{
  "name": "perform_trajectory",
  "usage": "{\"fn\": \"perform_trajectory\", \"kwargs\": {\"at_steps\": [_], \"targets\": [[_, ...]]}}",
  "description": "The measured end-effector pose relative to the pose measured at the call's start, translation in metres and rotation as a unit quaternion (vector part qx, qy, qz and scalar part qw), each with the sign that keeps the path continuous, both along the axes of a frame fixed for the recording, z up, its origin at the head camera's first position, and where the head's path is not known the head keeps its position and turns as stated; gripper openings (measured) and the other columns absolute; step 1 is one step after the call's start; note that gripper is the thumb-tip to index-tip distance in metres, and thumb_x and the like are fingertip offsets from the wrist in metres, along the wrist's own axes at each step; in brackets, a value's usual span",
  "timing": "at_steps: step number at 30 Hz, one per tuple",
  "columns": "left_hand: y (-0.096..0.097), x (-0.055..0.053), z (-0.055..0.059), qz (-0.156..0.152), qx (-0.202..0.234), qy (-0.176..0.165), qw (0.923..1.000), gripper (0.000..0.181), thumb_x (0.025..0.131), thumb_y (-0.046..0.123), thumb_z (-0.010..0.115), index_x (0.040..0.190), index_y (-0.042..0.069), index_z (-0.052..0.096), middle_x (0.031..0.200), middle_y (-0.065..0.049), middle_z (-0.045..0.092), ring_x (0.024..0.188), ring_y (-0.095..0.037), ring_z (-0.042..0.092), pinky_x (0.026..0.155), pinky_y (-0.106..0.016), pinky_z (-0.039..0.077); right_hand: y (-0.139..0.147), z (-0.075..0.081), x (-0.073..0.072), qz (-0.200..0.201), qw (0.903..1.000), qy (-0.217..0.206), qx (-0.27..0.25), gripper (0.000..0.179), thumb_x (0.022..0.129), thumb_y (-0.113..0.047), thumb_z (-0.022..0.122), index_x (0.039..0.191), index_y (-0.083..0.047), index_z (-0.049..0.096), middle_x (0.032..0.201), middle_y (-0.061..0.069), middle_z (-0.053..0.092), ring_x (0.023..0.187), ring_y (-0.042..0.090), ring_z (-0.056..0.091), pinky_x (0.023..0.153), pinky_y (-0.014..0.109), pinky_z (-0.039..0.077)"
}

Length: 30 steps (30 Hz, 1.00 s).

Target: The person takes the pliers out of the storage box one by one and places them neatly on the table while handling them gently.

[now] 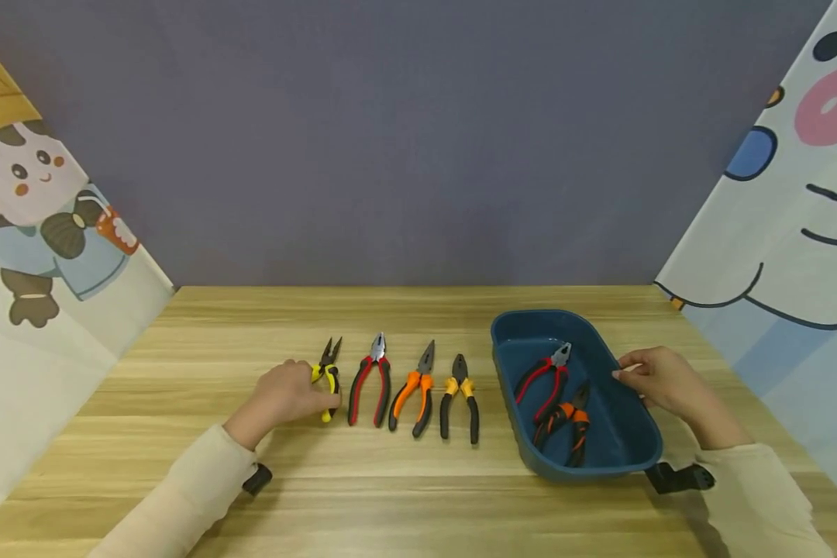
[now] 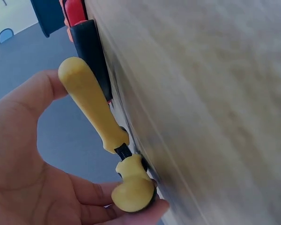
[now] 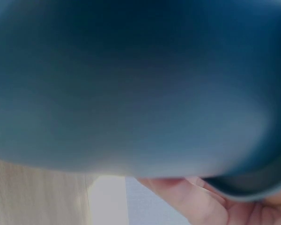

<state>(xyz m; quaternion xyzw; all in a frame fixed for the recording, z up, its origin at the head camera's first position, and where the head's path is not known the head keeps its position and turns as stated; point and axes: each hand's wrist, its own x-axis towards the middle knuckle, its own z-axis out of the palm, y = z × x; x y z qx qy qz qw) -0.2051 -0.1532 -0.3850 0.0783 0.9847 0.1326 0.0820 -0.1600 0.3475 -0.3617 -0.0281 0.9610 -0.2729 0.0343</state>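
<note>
My left hand (image 1: 289,394) grips small yellow-and-black needle-nose pliers (image 1: 331,377) at the left end of a row. Up close in the left wrist view, the thumb touches one yellow handle (image 2: 91,103) and the fingers curl at the other. At the right, my right hand (image 1: 666,381) pinches the rim of a dark blue plastic basin (image 1: 617,465), thumb over the edge. Inside the basin lie red-and-black pliers (image 1: 554,377) and orange-and-black pliers (image 1: 577,418). The basin's wall fills most of the right wrist view, with some fingers (image 3: 192,201) below it.
Between the left hand and the basin lie red-and-black pliers (image 1: 370,380), orange-and-black long-nose pliers (image 1: 413,391) and yellow-orange-and-black pliers (image 1: 459,399), jaws pointing away. The wooden table (image 1: 363,496) meets a grey wall (image 1: 418,155) at the back, with cartoon-printed panels on both sides.
</note>
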Motion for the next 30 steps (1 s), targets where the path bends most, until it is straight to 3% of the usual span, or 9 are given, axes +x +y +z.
{"fn": "perform_trajectory", "kwargs": {"at_steps": [10,22,30], "targets": [[0.0033,0.0014,0.0017,-0.003,-0.039,-0.006,0.9992,0.046,0.072,0.052,0.067,0.063,0.009,0.050,0.093,-0.018,0.055,0.072,-0.025,0.048,0.055,-0.037,0.042,-0.0009,-0.0013,0.0014,0.000,1.0000,0.002,-0.006,0.034,0.094,-0.014,0.057,0.111,0.016,0.057,0.087,0.022,0.068,0.054,0.017,0.057,0.050,0.033,0.048],[0.0025,0.0050,0.0058,0.005,-0.057,-0.010,0.9983,0.055,0.077,0.059,0.064,0.069,0.005,0.055,0.101,-0.024,0.055,0.081,-0.031,0.052,0.054,-0.038,0.044,-0.0006,0.0007,-0.0009,0.005,1.0000,0.005,-0.003,0.036,0.094,-0.014,0.056,0.113,0.016,0.056,0.091,0.025,0.067,0.056,0.016,0.057,0.051,0.034,0.049],[0.0005,0.0062,0.0050,0.002,-0.058,-0.020,0.9981,0.057,0.077,0.063,0.061,0.065,0.008,0.055,0.105,-0.026,0.055,0.082,-0.031,0.053,0.052,-0.036,0.042,-0.0001,-0.0002,-0.0011,0.000,1.0000,-0.002,-0.005,0.037,0.094,-0.015,0.056,0.113,0.017,0.055,0.091,0.026,0.067,0.060,0.016,0.059,0.052,0.032,0.050]]}}
